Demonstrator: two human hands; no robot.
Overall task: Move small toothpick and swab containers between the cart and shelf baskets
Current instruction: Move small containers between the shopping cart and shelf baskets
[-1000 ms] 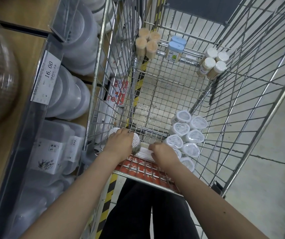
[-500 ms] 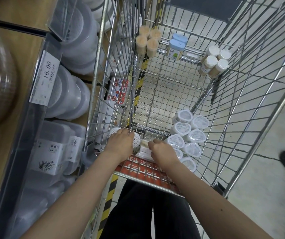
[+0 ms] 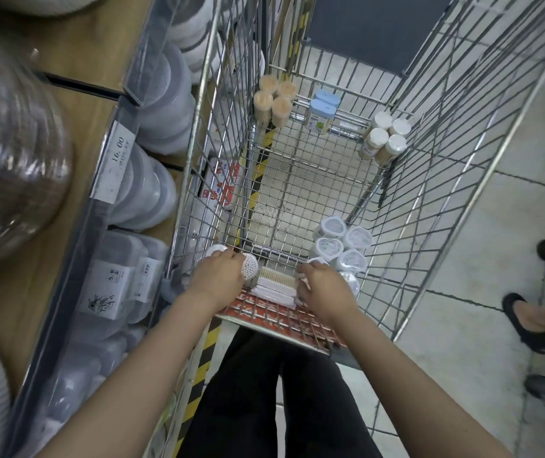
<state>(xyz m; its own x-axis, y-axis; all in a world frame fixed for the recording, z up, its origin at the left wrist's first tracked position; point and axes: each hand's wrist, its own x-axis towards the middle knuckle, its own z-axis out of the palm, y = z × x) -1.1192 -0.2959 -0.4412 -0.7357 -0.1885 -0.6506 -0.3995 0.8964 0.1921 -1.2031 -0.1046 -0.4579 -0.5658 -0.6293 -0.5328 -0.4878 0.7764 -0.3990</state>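
At the near end of the cart (image 3: 406,180), both hands are lowered onto the containers packed along its near edge. The left hand (image 3: 216,279) is curled over a round swab container (image 3: 250,268) in the near left corner, its fingers bent round the lid, so a grip appears to be taken. The right hand (image 3: 322,285) is set at the right end of a flat box of swabs (image 3: 274,284) lying between the two hands; its fingertips are bent down at the box's end, but whether the box is pinched or only touched cannot be told. A cluster of white-lidded tubs (image 3: 340,242) stands just beside the right hand along the right side, and toothpick jars (image 3: 272,100) stand well apart in the far left corner. The step in hand is judged to be a pick-up from the cart. A firm hold and a straight lift clear of the wire edge would next be called for, then a carry to the shelf basket (image 3: 76,246) on the left.
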